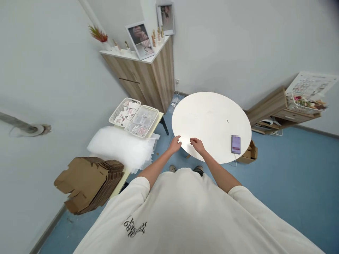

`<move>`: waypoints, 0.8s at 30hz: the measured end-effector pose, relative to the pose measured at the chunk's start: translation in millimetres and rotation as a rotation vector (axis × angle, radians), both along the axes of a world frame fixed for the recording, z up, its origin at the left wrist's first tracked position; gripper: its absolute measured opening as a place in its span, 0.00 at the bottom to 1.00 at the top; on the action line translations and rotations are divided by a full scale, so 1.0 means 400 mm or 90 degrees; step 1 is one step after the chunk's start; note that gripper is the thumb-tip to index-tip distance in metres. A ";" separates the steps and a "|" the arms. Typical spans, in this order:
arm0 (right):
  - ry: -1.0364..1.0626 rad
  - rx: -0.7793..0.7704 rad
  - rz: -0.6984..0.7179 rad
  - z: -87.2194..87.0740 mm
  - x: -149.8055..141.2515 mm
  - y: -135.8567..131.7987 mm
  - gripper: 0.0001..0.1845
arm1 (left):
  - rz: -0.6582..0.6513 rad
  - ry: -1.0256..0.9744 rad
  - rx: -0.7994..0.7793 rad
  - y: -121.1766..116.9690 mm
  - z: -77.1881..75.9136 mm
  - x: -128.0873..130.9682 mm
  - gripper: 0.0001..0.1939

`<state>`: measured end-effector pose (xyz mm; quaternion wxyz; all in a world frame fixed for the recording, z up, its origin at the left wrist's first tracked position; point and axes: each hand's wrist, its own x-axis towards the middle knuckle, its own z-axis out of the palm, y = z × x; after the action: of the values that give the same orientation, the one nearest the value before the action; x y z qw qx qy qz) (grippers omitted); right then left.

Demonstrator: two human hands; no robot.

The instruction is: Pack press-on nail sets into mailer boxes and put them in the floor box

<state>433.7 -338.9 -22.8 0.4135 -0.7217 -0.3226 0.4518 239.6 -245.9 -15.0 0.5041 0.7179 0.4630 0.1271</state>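
My left hand (175, 144) hovers at the near left edge of a round white table (209, 113), its fingers apart and curved with nothing between them. A short gap away, my right hand (197, 144) is over the same edge, fingers loosely bent and spread, also without anything in it. Both palms face roughly inward. On the table's right side lies a purple rectangular thing (235, 144), blurred out by pixels, with a white cable (235, 160) hanging from it over the edge. A small dark speck marks the tabletop.
Left of me, a side table bears two white baskets (144, 121) of cards and small packets, white foam sheets (119, 146) and stacked flat cardboard boxes (87, 183). A wooden cabinet (143, 79) stands behind. A cardboard box (249, 153) and low shelf (272, 109) are right.
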 end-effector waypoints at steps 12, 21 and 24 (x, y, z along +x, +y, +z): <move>-0.008 0.006 0.177 0.014 -0.077 0.179 0.16 | 0.182 0.017 0.039 0.034 0.009 -0.152 0.24; -0.008 0.027 0.279 0.018 -0.112 0.288 0.15 | 0.270 0.038 0.071 0.060 0.000 -0.202 0.23; -0.020 0.044 0.291 0.014 -0.135 0.336 0.15 | 0.274 0.033 0.095 0.093 0.001 -0.218 0.22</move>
<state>379.9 -204.7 -17.3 0.3200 -0.6222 -0.4991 0.5112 152.4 -208.8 -14.7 0.3988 0.6406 0.6080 0.2470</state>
